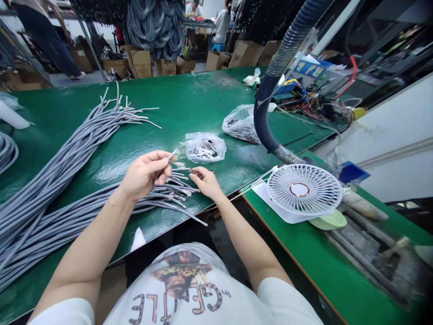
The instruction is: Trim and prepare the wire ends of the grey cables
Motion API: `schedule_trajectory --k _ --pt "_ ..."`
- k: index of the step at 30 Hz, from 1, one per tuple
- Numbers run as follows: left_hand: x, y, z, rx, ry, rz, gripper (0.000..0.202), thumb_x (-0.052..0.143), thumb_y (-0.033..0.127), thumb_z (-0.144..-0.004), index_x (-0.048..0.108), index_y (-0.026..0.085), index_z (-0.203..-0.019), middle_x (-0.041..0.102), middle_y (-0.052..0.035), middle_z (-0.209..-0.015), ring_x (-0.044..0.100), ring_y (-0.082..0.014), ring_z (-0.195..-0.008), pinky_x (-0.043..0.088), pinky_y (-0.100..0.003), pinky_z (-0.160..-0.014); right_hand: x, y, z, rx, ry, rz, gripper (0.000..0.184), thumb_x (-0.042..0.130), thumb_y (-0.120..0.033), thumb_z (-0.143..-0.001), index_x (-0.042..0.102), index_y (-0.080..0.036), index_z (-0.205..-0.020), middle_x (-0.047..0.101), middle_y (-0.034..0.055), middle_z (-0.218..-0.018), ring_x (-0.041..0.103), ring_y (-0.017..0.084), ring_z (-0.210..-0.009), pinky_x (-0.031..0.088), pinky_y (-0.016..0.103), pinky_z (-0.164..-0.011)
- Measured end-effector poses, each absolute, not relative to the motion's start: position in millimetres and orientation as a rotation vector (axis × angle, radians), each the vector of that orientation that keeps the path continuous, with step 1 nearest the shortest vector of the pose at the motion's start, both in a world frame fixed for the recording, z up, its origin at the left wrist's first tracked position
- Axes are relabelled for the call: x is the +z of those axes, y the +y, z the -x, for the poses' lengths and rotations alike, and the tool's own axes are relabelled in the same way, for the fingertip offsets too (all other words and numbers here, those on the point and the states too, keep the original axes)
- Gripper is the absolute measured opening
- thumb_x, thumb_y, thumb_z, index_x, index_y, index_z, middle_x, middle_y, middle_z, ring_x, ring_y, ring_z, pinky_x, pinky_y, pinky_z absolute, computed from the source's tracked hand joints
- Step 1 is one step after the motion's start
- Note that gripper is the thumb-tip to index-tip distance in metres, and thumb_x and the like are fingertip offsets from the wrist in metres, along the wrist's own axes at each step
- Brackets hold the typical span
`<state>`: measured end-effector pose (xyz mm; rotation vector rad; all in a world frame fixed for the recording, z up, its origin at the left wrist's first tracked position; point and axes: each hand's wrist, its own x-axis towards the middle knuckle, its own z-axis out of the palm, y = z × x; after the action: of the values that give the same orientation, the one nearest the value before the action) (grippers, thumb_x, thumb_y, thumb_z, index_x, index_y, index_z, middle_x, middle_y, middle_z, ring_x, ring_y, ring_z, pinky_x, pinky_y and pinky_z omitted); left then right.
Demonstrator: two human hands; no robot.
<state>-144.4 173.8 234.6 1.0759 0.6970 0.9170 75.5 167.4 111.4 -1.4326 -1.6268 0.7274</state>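
My left hand point(147, 174) is closed on a grey cable, whose stripped pale end point(172, 154) sticks up past the thumb and forefinger. To its right, my right hand point(205, 181) has thumb and fingers pinched together around a small dark piece, too small to name. Beneath both hands lies a bundle of grey cables point(101, 212), their pale stripped ends fanned out near my right hand. A second, thicker bundle of grey cables point(67, 167) stretches across the bench on the left. Just beyond my hands sits a clear plastic bag point(205, 148) with small black and white pieces in it.
Farther back on the green bench point(189, 99) lies another plastic bag point(240, 124) of small dark parts. A ribbed black hose point(267, 99) arches down on the right. A white fan point(304, 192) stands on the lower green table. Cardboard boxes point(140, 61) and people are behind.
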Motion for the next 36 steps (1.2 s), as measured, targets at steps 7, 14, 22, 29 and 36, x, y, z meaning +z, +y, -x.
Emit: schedule_trajectory --k 7,14,22,29,36 --pt "231 171 138 0.959 0.67 -1.069 0.032 0.074 0.04 -0.072 0.063 0.012 -0.083 0.048 0.0056 -0.047 0.028 -0.0004 -0.036 0.018 -0.014 -0.038 115 174 -87 0.239 -1.964 1.466 0.026 0.047 -0.025 -0.092 0.067 -0.014 -0.104 0.066 0.0124 -0.105 0.055 0.023 -0.1 0.042 0.038 -0.092" --pt "232 167 137 0.915 0.705 -1.135 0.041 0.075 0.049 -0.068 0.06 0.012 -0.076 0.047 0.0049 -0.047 0.03 -0.0017 -0.037 0.016 -0.016 -0.039 121 189 -103 0.163 -2.254 1.905 0.03 0.05 -0.02 -0.088 0.064 -0.014 -0.114 0.064 0.0142 -0.107 0.051 0.027 -0.101 0.04 0.038 -0.089" --pt "224 164 136 0.89 0.715 -1.227 0.041 0.064 0.053 -0.078 0.058 0.013 -0.073 0.036 0.0075 -0.041 0.021 -0.0028 -0.039 0.012 -0.019 -0.041 140 168 -119 0.446 -1.81 1.774 0.014 0.047 -0.015 -0.084 0.06 -0.015 -0.091 0.059 0.0089 -0.091 0.056 0.018 -0.083 0.045 0.032 -0.078" --pt "217 161 126 0.793 0.744 -1.326 0.043 0.058 0.053 -0.082 0.055 0.013 -0.067 0.028 0.0079 -0.044 0.02 -0.0037 -0.041 0.011 -0.021 -0.044 196 104 -80 1.219 -1.263 1.087 0.02 0.052 -0.037 -0.089 0.052 -0.019 -0.098 0.049 -0.0065 -0.061 0.043 0.006 -0.043 0.035 0.02 -0.044" --pt "216 157 122 0.755 0.765 -1.405 0.045 0.054 0.054 -0.083 0.05 0.014 -0.064 0.028 0.0078 -0.046 0.019 -0.004 -0.042 0.012 -0.021 -0.043 209 91 -54 1.313 -1.342 1.056 0.024 0.051 -0.039 -0.09 0.058 -0.015 -0.092 0.043 -0.0096 -0.046 0.036 0.004 -0.035 0.028 0.018 -0.039"
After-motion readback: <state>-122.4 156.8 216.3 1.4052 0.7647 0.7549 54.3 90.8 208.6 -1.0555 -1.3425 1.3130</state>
